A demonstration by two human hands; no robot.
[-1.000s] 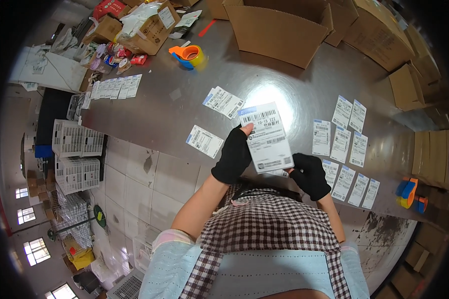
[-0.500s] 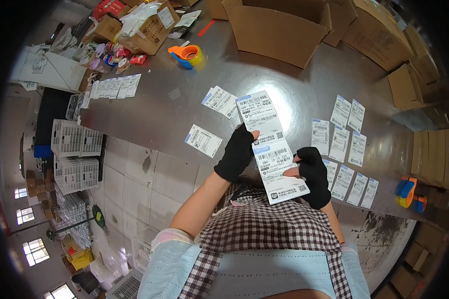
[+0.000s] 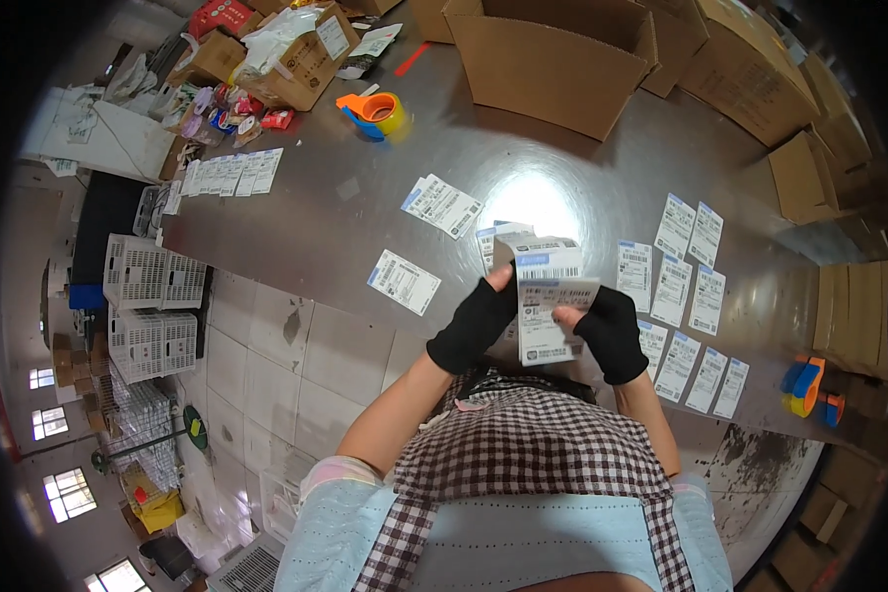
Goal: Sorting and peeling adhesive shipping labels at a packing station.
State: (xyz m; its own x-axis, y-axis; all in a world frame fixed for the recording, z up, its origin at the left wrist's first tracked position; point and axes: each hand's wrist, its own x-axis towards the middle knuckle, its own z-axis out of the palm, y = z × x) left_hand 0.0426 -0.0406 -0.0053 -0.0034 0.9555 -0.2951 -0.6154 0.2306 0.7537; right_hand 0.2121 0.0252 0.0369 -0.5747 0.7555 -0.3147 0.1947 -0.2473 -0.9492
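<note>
Both my hands wear black fingerless gloves and hold a strip of white shipping labels (image 3: 548, 331) above the table's near edge. My left hand (image 3: 476, 324) grips the upper left part, its thumb on the edge. My right hand (image 3: 612, 338) pinches the right side, thumb across the front. The strip is bent, with upper labels folding back over one another. Just behind it, a label with a blue band (image 3: 490, 237) shows in part. On the table to the left lie a single label (image 3: 405, 281) and a small overlapping pair of labels (image 3: 442, 206).
Several labels (image 3: 671, 288) lie in rows at right, and an overlapping row (image 3: 237, 175) lies far left. Two tape dispensers (image 3: 383, 113) (image 3: 807, 386) rest on the metal table (image 3: 365, 187). An open cardboard box (image 3: 553, 74) stands at the back; white crates (image 3: 153, 276) stand at left.
The strip, stretched out flat before, is now bent and folding on itself. My right hand has moved slightly up and left, drawing the lower label closer to my left hand.
</note>
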